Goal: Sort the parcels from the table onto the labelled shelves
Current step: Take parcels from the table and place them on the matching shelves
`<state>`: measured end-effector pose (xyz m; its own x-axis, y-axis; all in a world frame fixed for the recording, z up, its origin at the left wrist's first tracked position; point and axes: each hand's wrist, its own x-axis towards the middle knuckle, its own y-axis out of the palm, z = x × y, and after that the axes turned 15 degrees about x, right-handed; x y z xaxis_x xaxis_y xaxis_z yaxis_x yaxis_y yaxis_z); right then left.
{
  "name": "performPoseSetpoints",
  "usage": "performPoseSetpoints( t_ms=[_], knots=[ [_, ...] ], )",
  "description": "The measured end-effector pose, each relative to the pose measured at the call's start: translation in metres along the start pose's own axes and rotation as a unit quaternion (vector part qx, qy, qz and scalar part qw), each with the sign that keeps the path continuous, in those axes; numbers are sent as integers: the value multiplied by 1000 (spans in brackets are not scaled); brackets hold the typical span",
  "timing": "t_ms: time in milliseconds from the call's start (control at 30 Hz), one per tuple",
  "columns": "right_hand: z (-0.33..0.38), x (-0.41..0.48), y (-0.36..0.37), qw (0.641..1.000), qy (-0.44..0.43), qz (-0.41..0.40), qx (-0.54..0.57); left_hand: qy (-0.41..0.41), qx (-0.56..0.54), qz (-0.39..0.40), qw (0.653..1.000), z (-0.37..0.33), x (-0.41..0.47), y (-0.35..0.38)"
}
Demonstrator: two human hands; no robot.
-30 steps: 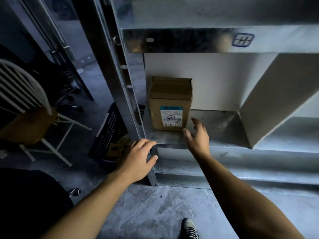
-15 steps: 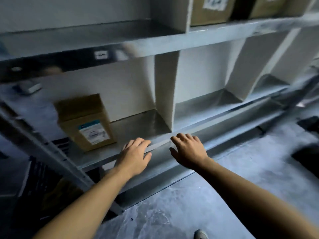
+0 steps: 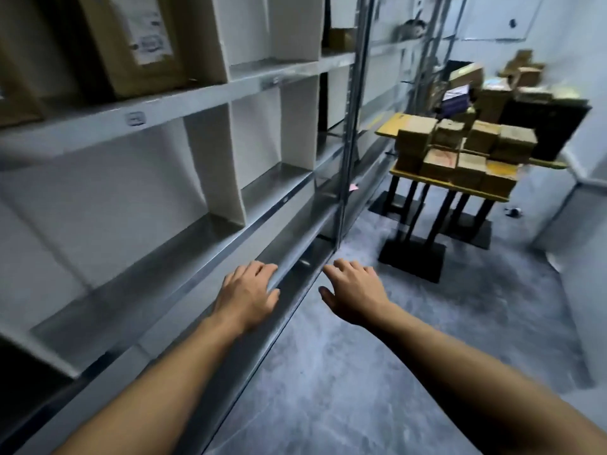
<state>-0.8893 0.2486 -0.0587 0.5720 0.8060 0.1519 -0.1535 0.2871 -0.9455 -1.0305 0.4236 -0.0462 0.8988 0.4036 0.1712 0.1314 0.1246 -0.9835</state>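
Note:
Several brown cardboard parcels (image 3: 460, 152) are stacked on a yellow table (image 3: 407, 174) with black legs at the right rear. Metal shelves (image 3: 203, 93) with white dividers run along my left; small labels sit on their front edges. A tall brown parcel (image 3: 138, 41) stands in an upper compartment at top left. My left hand (image 3: 249, 295) hovers over the lowest shelf's front rail, fingers apart, holding nothing. My right hand (image 3: 353, 292) is beside it over the floor, also open and empty.
More boxes and a black case (image 3: 545, 126) are piled behind the table against the far wall. Grey concrete floor (image 3: 377, 372) stretches between the shelves and the table. A second shelf unit (image 3: 404, 60) continues toward the back.
The view has swung right from the low compartment holding the labelled box to the table of parcels. Both empty hands have come away from that box, which is out of view.

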Motion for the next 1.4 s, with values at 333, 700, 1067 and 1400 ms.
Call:
performPoseSetpoints(
  t_ms=[333, 700, 1067, 1400],
  knots=[
    [-206, -11, -88, 989, 136, -34, -51, 135, -10, -27, 990, -184, 166, 0],
    [-344, 26, -117, 969, 241, -35, -49, 243, -5, -33, 970, -300, 317, 28],
    [-489, 159, -159, 953, 287, -76, -55, 284, 2, -54, 957, -367, 527, 49],
    [-575, 261, -175, 960, 271, -67, -31, 269, 9, -45, 962, -400, 642, 63]
  ],
)
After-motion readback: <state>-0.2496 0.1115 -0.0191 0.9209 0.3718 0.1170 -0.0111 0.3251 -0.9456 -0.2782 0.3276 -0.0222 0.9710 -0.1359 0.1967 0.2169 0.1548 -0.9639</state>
